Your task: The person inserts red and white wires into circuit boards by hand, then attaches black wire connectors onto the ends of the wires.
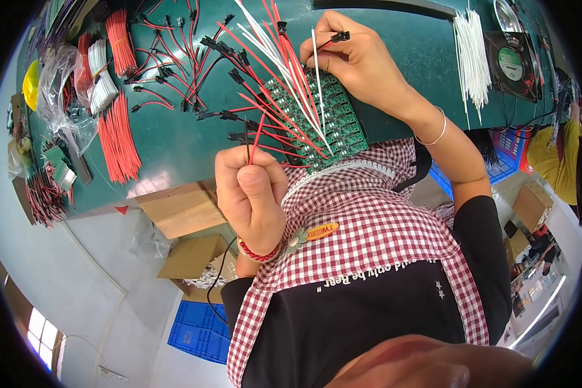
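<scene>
A panel of green circuit boards lies at the near edge of the table, in front of my checked apron. Red and white wires stand up from it in a loose fan, and black-plugged leads stick out along its left side. My left hand is closed in a pinch on a red and black wire pair left of the panel. At the panel's far edge, my right hand pinches a short lead with a black plug. Its fingertips hide where the lead meets the board.
Loose red-black leads with plugs are scattered across the left of the green table. Bundles of red wires and white wires lie beyond, near a clear plastic bag. More white wires and a black fan are at the right.
</scene>
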A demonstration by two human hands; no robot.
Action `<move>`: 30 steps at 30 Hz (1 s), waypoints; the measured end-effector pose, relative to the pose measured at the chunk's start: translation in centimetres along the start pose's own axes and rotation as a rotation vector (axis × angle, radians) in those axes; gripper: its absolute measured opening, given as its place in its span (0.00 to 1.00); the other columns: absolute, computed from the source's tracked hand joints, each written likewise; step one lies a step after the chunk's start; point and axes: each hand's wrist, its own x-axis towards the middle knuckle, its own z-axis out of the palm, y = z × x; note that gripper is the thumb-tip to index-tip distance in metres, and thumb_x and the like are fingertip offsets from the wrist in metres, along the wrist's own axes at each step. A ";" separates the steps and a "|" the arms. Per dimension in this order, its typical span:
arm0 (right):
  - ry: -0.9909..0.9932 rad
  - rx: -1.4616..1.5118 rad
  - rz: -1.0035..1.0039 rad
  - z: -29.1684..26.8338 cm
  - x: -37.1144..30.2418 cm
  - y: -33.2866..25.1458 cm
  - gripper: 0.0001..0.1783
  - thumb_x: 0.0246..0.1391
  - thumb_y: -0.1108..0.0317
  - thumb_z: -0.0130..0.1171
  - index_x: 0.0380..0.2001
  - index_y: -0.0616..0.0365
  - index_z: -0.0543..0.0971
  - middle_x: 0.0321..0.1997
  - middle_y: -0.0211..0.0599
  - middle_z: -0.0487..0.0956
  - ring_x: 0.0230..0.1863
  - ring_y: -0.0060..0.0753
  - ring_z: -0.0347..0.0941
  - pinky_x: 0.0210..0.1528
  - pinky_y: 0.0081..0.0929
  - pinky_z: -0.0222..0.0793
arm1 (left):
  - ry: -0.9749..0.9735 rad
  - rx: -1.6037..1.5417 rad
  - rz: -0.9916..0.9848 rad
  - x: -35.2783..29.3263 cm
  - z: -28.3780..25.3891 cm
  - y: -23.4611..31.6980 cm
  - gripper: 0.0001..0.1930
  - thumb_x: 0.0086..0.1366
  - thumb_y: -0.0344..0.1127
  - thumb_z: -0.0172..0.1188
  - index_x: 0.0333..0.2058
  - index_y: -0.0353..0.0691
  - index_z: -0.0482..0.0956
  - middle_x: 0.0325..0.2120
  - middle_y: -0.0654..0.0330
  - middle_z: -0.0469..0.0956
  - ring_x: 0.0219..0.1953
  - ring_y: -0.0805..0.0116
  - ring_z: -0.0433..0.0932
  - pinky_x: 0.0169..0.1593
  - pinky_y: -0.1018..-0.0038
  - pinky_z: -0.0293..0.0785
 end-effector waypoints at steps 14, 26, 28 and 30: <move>0.009 0.072 -0.056 0.2 0.2 0.2 0.05 0.47 0.79 0.60 0.29 0.61 0.82 0.29 0.36 0.70 0.31 0.34 0.71 0.34 0.28 0.69 | -0.011 0.011 0.006 0.0 0.1 -0.2 0.15 0.74 0.44 0.42 0.36 0.36 0.64 0.11 0.67 0.59 0.13 0.82 0.52 0.17 0.82 0.46; 0.004 0.023 -0.076 0.3 0.1 0.0 0.06 0.46 0.80 0.61 0.29 0.59 0.81 0.28 0.35 0.68 0.29 0.34 0.68 0.32 0.29 0.67 | -0.016 0.015 0.001 -0.2 0.0 -0.3 0.15 0.74 0.44 0.42 0.36 0.36 0.64 0.11 0.67 0.58 0.12 0.82 0.52 0.17 0.81 0.46; 0.005 0.036 -0.077 0.2 0.1 0.1 0.06 0.46 0.80 0.61 0.29 0.59 0.81 0.28 0.35 0.68 0.29 0.35 0.69 0.32 0.29 0.67 | -0.018 0.014 -0.004 -0.2 -0.1 -0.3 0.15 0.74 0.44 0.42 0.36 0.36 0.64 0.11 0.67 0.58 0.12 0.82 0.52 0.17 0.81 0.46; 0.007 0.050 -0.078 0.2 0.1 0.1 0.06 0.46 0.80 0.61 0.29 0.59 0.81 0.28 0.35 0.68 0.29 0.35 0.69 0.33 0.29 0.67 | -0.011 -0.051 -0.020 -0.3 -0.3 -0.4 0.16 0.73 0.44 0.44 0.37 0.35 0.67 0.15 0.67 0.66 0.13 0.84 0.58 0.18 0.84 0.50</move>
